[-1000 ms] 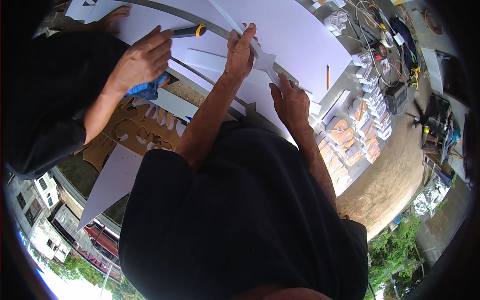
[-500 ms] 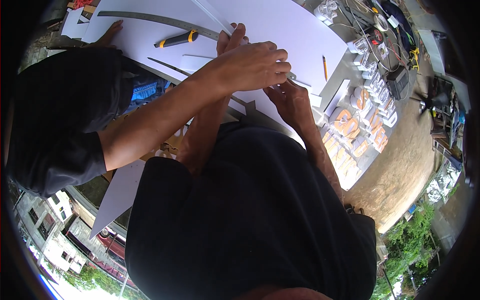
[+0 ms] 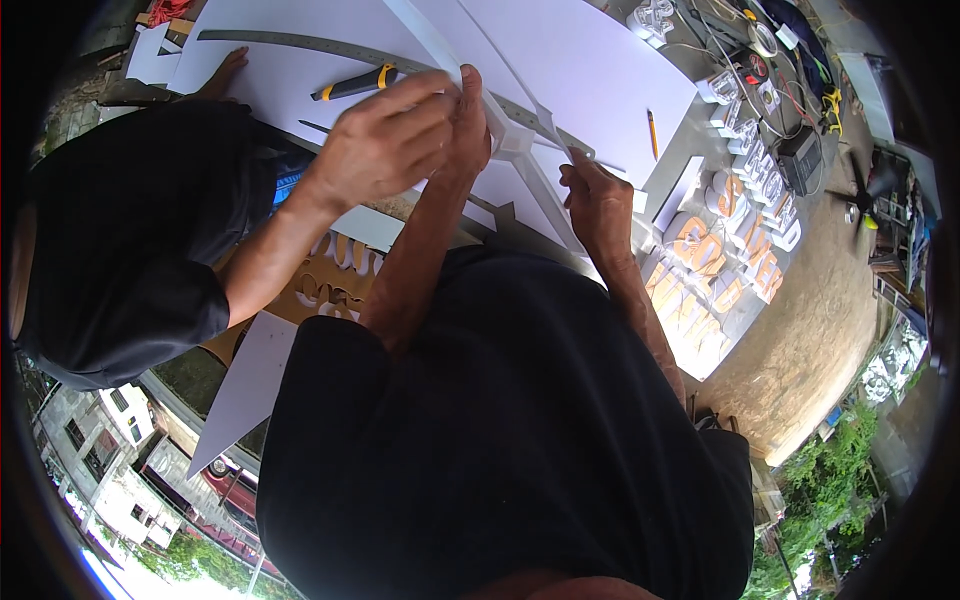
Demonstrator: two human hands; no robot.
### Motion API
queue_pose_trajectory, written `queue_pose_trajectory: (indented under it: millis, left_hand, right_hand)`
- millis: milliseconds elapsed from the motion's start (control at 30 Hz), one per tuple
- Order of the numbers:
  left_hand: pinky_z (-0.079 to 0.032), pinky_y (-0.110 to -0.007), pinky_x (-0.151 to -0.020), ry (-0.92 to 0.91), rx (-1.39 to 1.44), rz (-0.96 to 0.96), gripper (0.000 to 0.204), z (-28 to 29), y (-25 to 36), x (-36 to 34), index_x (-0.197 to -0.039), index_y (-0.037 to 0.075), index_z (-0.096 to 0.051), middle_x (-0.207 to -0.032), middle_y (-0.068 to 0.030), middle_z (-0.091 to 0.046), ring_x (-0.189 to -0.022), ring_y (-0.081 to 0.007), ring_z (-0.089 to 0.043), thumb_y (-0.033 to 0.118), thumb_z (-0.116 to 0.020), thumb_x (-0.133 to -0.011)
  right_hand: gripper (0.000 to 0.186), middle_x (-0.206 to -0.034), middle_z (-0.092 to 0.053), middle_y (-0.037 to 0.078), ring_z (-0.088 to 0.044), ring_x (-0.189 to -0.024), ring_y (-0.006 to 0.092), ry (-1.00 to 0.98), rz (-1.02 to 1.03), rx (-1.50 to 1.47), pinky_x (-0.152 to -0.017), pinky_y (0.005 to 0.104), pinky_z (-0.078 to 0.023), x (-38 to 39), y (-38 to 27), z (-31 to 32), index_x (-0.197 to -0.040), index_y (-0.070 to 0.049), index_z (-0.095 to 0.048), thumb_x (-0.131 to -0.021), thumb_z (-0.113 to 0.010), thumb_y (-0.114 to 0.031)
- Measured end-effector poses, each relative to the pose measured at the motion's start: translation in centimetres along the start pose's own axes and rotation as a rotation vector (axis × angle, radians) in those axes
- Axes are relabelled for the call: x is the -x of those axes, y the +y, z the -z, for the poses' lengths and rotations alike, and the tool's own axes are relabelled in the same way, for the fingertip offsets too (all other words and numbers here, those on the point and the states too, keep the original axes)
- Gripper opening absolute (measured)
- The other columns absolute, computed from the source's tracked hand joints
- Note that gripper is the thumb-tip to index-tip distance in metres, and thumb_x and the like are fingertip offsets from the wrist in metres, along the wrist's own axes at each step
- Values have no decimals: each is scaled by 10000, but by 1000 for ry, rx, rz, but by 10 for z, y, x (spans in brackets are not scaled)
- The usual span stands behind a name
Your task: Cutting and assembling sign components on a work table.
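My left hand (image 3: 468, 130) is closed on long white strips (image 3: 513, 140) that meet at an angle above the table, its thumb pointing up. Beside it, my right hand (image 3: 598, 195) pinches the end of a thin white strip. A co-worker's hand (image 3: 390, 140), slightly blurred, is just left of my left hand. That person's other hand (image 3: 228, 72) rests on the large white sheet (image 3: 610, 60). A long steel ruler (image 3: 300, 42) lies across the sheet, passing behind my hands. Below it lies a black and yellow utility knife (image 3: 355, 83).
A pencil (image 3: 652, 134) lies toward the sheet's right side. White cut-out letters (image 3: 735, 205), some with orange faces, cover the table's right end. Farther back are cables, a tape measure (image 3: 752, 68) and a black box (image 3: 798, 160). A co-worker (image 3: 120, 240) stands close on my left.
The co-worker's near arm has drawn back left from over my hands. My left hand has turned upward with the white strips, which now show clearly. My right hand has shifted slightly right.
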State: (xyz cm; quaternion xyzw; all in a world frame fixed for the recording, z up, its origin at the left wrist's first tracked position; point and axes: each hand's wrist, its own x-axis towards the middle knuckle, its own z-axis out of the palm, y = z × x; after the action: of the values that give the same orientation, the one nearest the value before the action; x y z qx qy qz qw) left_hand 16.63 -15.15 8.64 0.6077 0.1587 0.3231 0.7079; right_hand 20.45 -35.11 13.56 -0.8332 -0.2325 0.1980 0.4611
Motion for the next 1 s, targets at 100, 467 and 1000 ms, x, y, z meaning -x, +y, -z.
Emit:
queue_pose_trajectory:
  millis: [100,467,1000]
  left_hand:
    - [-425,-358,-1035,217,399,401,633,-9,-36,3,-1326,11,-461,-1197,-75,-535,-1182,-197,-508,565,-511,-1026]
    - [-483,-350,-863,286,378,464,674,-7,-20,-3,-1288,9,-453,-966,-44,-481,-900,-165,-524,610,-540,-998]
    - [-384,-401,-1057,403,538,424,758,-5,-27,-1,-1387,20,-383,-1160,-96,-459,-1124,-223,-473,670,-441,-1002]
  right_hand:
    - [277,-863,-697,177,-700,-718,334,26,227,363,-646,425,-549,1,1,-1,-1219,3,-676,-953,-652,-72]
    - [228,-843,-579,116,-648,-785,307,26,253,454,-649,448,-548,14,-2,-13,-1139,-35,-659,-925,-670,-114]
    - [144,-830,-598,129,-631,-766,304,130,264,353,-653,441,-518,8,4,-19,-1034,-24,-718,-932,-679,-117]
